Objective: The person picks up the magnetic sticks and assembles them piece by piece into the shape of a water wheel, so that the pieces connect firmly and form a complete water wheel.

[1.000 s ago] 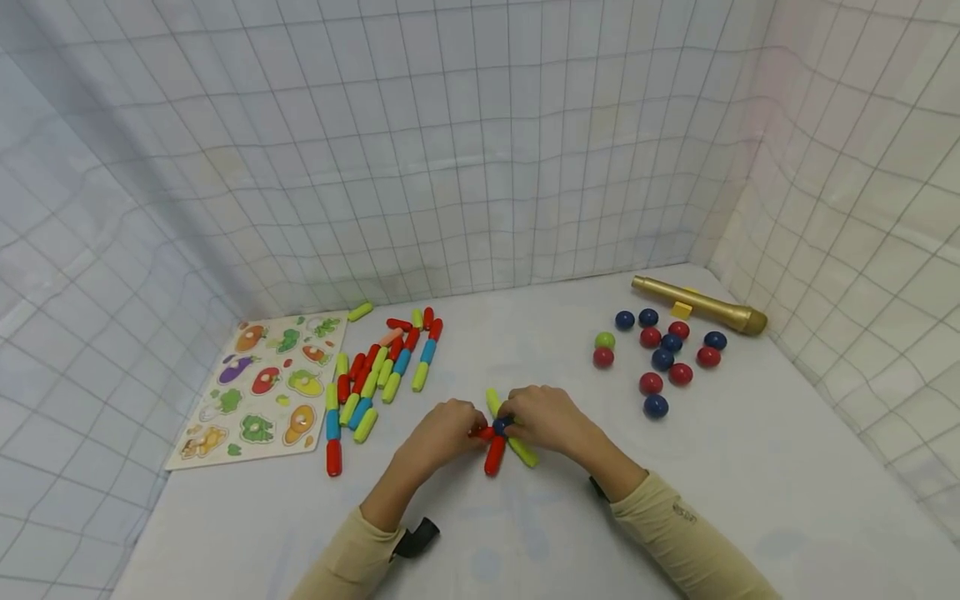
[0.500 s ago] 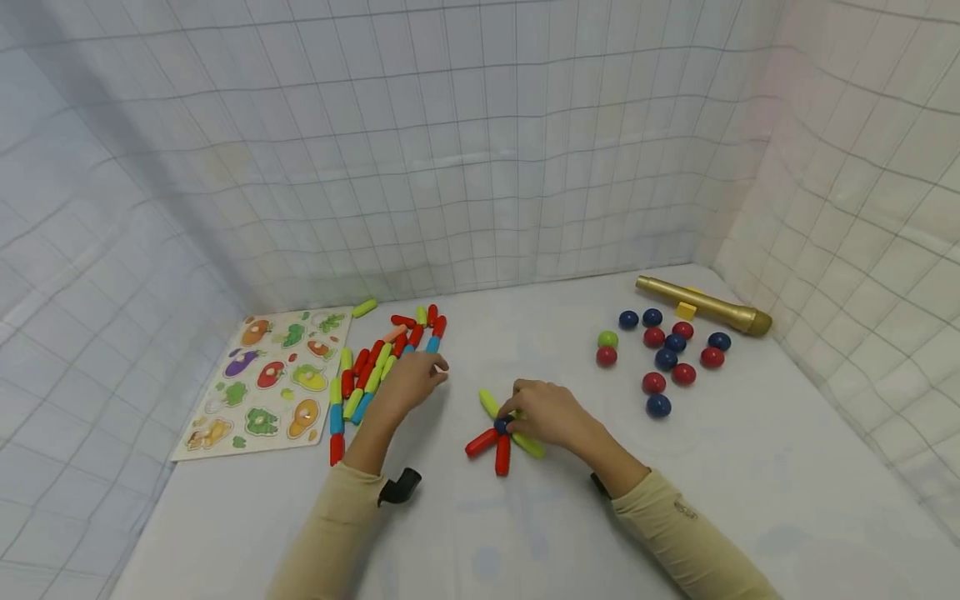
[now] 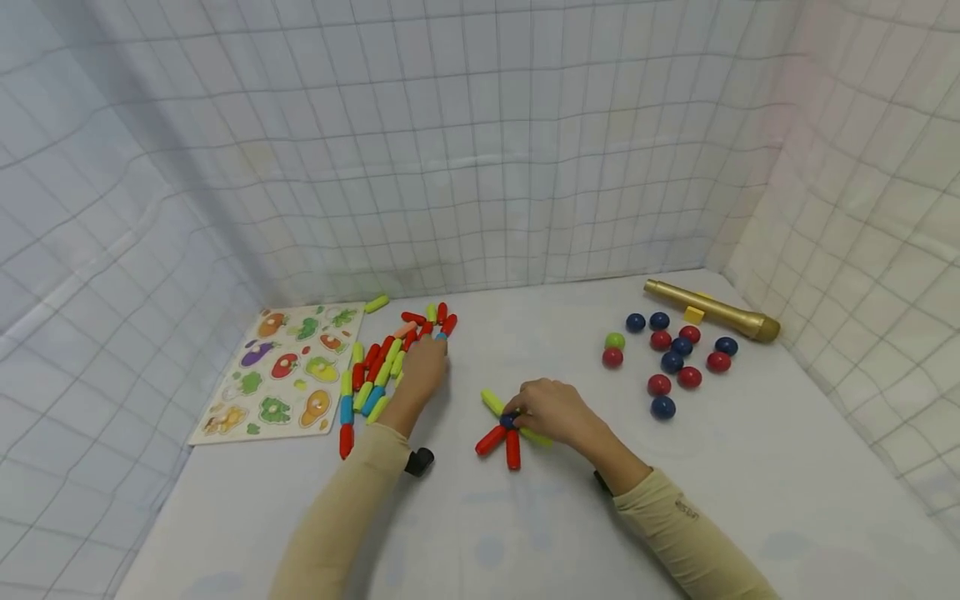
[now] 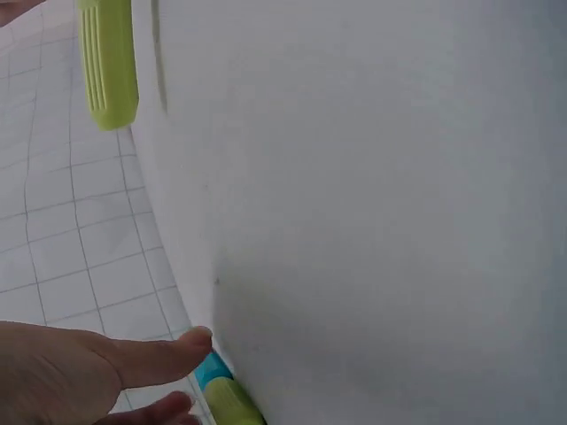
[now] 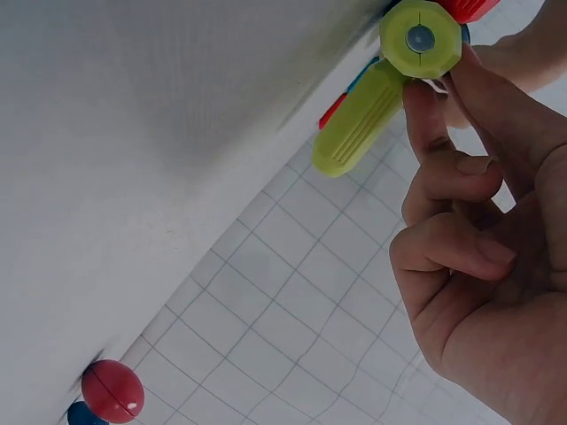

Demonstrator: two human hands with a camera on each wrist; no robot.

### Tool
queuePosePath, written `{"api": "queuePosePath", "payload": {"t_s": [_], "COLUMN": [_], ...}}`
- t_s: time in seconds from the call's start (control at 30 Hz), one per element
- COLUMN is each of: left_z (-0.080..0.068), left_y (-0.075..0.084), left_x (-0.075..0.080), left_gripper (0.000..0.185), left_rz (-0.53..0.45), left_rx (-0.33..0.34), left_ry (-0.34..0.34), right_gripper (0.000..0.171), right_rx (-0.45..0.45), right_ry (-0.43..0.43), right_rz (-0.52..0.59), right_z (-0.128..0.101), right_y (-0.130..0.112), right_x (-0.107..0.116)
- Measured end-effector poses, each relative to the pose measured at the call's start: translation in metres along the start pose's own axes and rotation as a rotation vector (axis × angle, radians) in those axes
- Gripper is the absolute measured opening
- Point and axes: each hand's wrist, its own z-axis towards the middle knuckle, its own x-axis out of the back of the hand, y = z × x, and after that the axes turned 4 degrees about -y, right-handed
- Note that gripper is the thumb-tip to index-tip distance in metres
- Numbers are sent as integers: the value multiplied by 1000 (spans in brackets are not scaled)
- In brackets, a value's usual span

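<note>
In the head view my right hand (image 3: 551, 410) pinches a dark blue ball (image 3: 508, 422) between thumb and fingertips. Two red rods (image 3: 513, 450) and two lime-green rods (image 3: 491, 402) spread out from that ball. From the right wrist, a green rod's eight-sided end (image 5: 407, 40) with a round metal centre faces the camera, just above my fingertips. My left hand (image 3: 423, 367) reaches over the right side of a group of red, green and blue rods (image 3: 375, 367). Its thumb (image 4: 164, 359) is straight, the tip close to a blue-and-green rod (image 4: 232, 403). Its other fingers are mostly hidden.
A vegetable puzzle board (image 3: 292, 375) lies at the left. Several red and blue balls (image 3: 671, 362) and a green ball (image 3: 615, 341) are on the right, with a gold microphone-shaped toy (image 3: 712, 310) behind. Checked cloth walls (image 3: 487, 167) surround the white table (image 3: 585, 533).
My left hand has let go of a red rod by the blue ball and moved left and away to the group of rods. My right hand stays on the ball.
</note>
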Motion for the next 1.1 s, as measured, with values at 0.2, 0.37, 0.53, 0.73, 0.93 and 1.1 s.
{"api": "queuePosePath", "payload": {"t_s": [0.2, 0.37, 0.53, 0.73, 0.93, 1.1], "left_z": [-4, -7, -13, -23, -54, -77], "left_y": [-19, -23, -14, -11, 5, 26], "left_x": [-3, -5, -4, -2, 6, 7], "left_gripper": [29, 22, 27, 30, 17, 17], "left_rz": [-20, 45, 169, 180, -91, -177], "left_rx": [68, 49, 45, 13, -88, -277], "left_ry": [38, 1, -4, 34, -20, -161], "right_gripper": [19, 18, 18, 20, 21, 22], "right_rx": [-9, -26, -21, -26, -29, -33], "right_ry": [-13, -16, -15, -24, -21, -6], "right_rz": [9, 12, 25, 22, 31, 18], "right_z": [0, -2, -2, -1, -1, 0], "right_y": [0, -2, -3, -3, -3, -2], "right_x": [0, 0, 2, 1, 0, 0]}}
